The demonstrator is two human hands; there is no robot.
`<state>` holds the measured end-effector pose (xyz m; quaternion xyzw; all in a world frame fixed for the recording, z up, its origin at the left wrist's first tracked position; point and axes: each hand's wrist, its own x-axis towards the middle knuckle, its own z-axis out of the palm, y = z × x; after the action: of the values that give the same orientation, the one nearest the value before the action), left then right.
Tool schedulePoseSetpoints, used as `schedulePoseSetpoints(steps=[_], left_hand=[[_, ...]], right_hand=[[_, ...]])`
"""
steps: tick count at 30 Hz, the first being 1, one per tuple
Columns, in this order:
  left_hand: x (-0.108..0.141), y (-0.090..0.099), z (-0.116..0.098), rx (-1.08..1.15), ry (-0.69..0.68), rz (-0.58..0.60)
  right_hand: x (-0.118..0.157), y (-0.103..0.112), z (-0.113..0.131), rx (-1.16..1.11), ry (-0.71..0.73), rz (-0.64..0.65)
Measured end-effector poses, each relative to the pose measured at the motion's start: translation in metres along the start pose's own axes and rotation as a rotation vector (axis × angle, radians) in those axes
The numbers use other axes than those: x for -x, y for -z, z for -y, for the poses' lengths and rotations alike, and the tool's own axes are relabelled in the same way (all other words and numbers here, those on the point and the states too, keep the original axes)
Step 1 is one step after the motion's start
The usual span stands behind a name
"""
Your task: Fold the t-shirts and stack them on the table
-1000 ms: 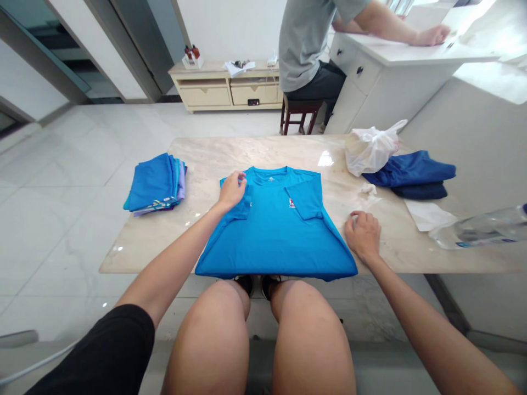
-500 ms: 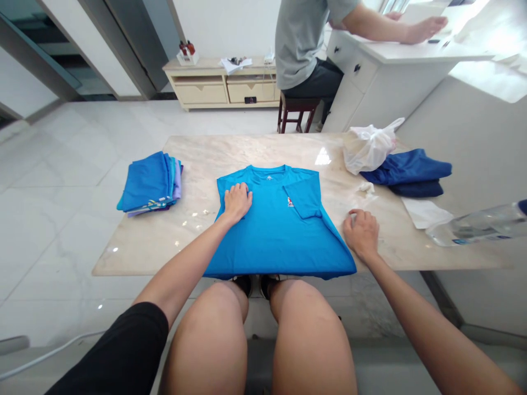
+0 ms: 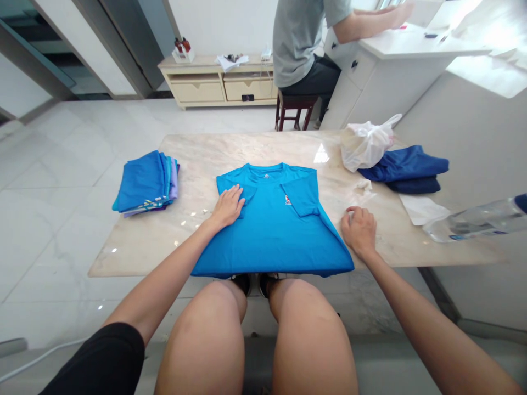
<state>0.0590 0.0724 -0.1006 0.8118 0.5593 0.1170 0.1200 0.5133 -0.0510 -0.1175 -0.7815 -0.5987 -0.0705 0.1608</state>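
A bright blue T-shirt [image 3: 267, 236] lies spread on the marble table [image 3: 140, 247], its collar pointing away from me and both sleeves folded inward over the front. A small red and white logo shows beside the right-hand sleeve. My left hand [image 3: 229, 207] rests flat with fingers stretched out on the shirt's left side, over part of the folded sleeve. To the right of the shirt, my right hand [image 3: 359, 232] lies on the bare tabletop, its fingers curled in a loose fist, with nothing visible in them. The shirt's lower hem reaches the table's near edge.
On the left is a stack of folded clothes [image 3: 144, 181]. Toward the right are a white plastic bag [image 3: 364, 145], dark blue cloth [image 3: 405, 170], crumpled tissue [image 3: 364, 185], white paper [image 3: 422, 209] and a clear bottle [image 3: 477, 219]. Beyond, a person [image 3: 298, 49] sits at a white desk.
My left hand has slid left and flattened out, uncovering more of the left sleeve. The shirt's lower left corner now spreads further left. My right hand keeps its place beside the shirt.
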Motion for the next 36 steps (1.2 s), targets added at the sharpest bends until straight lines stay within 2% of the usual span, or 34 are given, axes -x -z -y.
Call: schedulePoseSetpoints(steps=[3,5,10,13,15,17,21,26,29,32,34,36], left_hand=[[-0.003,-0.002,0.000,-0.048,0.029,0.066],[-0.004,0.000,-0.005,-0.043,0.044,0.068],[0.017,0.000,-0.020,-0.034,-0.030,-0.077],[0.033,-0.005,-0.021,-0.044,-0.032,-0.002],[0.037,-0.007,-0.019,-0.058,-0.016,0.033],[0.037,-0.007,-0.018,-0.071,-0.006,0.040],[0.036,-0.006,-0.020,-0.078,-0.013,0.024],[0.033,-0.004,-0.015,-0.033,-0.023,-0.010],[0.010,0.012,0.008,0.022,-0.027,-0.119],[-0.032,0.037,0.049,0.074,0.093,-0.210],[-0.062,0.051,0.078,0.131,0.210,-0.190],[-0.089,0.059,0.102,0.208,0.296,-0.096]], right_hand=[[0.000,-0.002,-0.001,0.003,0.001,0.002],[0.000,-0.002,-0.003,0.005,0.002,0.012],[-0.008,0.010,0.002,-0.032,0.009,0.116],[-0.017,0.025,0.027,-0.135,0.200,0.178],[-0.022,0.033,0.055,-0.179,0.371,0.209],[-0.024,0.036,0.084,-0.168,0.479,0.256],[-0.024,0.028,0.123,-0.059,0.483,0.338],[-0.034,0.016,0.128,-0.089,0.436,0.365],[-0.068,0.016,0.121,-0.205,0.425,0.326],[-0.126,0.012,0.111,-0.212,0.341,0.347],[-0.169,0.005,0.105,-0.151,0.267,0.412],[-0.208,-0.008,0.100,-0.082,0.246,0.498]])
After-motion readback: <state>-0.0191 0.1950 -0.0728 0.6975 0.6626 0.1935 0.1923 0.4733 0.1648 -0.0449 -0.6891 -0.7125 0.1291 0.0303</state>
